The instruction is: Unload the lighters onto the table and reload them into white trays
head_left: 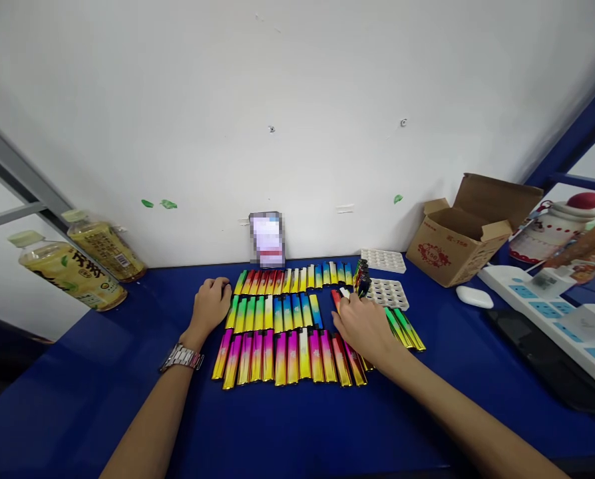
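Rows of shiny lighters lie on the blue table. The back row [282, 281] mixes several colours, the middle row [270, 313] is green, white and blue over yellow, and the front row [280, 359] is mostly magenta over gold. My left hand [210, 306] rests at the left end of the back rows, fingers curled, with nothing visible in it. Right of the middle row, my right hand [362, 322] closes around a red lighter [336, 299]; its fingers partly hide the grip. A white-topped lighter [345, 293] shows beside those fingers. Several green-and-yellow lighters [404, 329] lie beyond that hand.
Upright lighters [361, 276] stand bunched beside two white hole trays [383, 260]. An open cardboard box [442, 243], a white case [474, 297] and a power strip [542, 309] are at right. A phone [267, 239] leans on the wall; drink bottles [72, 273] stand left.
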Demonstrator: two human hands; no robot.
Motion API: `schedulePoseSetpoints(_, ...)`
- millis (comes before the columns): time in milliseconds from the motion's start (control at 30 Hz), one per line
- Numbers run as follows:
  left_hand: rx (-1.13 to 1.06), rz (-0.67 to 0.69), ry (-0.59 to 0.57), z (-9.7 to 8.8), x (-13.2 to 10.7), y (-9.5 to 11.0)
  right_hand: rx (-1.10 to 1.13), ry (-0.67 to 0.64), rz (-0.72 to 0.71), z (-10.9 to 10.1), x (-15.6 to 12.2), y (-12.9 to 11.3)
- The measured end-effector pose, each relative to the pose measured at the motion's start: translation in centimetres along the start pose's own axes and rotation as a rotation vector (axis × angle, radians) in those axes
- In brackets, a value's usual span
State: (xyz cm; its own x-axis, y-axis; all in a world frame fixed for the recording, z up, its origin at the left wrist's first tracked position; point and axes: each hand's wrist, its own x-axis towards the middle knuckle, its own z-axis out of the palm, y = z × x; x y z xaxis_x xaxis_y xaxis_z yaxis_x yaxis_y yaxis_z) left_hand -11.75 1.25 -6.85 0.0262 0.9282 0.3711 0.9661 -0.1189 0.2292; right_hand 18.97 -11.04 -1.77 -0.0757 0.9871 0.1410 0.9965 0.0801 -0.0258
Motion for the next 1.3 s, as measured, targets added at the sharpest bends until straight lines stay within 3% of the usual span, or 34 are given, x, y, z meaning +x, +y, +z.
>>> schedulePoseSetpoints(167,-0.009,0.002,0.007,0.1,0.0,0.0,0.108,-0.139,0.105,0.0,1.5,-0.7)
schedulePoseSetpoints(267,-0.012,0.007,0.017,0.1,0.0,-0.1,0.224,-0.14,0.137,0.3,2.2,-0.7)
schedulePoseSetpoints(367,-0.009,0.007,0.013,0.1,0.0,0.0,0.352,-0.058,0.121,0.5,2.4,-0.4)
schedulePoseSetpoints(467,-0.006,0.002,0.004,0.1,0.0,0.0,0.652,0.065,0.034,0.7,2.2,0.1)
schedulePoseSetpoints(533,-0.003,0.002,0.0,0.1,0.0,0.0,0.941,0.077,-0.032,0.7,2.1,0.3)
schedulePoseSetpoints(667,0.006,0.009,0.002,0.1,0.0,-0.1,1.463,-0.017,-0.014,0.9,2.0,0.3)
schedulePoseSetpoints(767,0.008,0.008,0.005,0.1,0.0,-0.2,1.671,-0.089,0.03,1.0,2.0,0.3)
schedulePoseSetpoints(933,0.006,0.007,0.001,0.1,0.0,-0.1,1.85,-0.069,0.094,1.0,2.1,0.5)
schedulePoseSetpoints(1033,0.009,0.005,-0.002,0.0,0.0,0.0,1.931,-0.125,0.131,0.6,2.1,0.4)
schedulePoseSetpoints(1167,0.008,0.002,-0.007,-0.1,0.0,0.1,1.918,-0.161,0.293,-0.1,2.1,-0.1)
schedulePoseSetpoints(1300,0.009,0.003,-0.006,0.0,0.0,0.0,1.929,-0.09,0.479,0.0,2.3,-0.7)
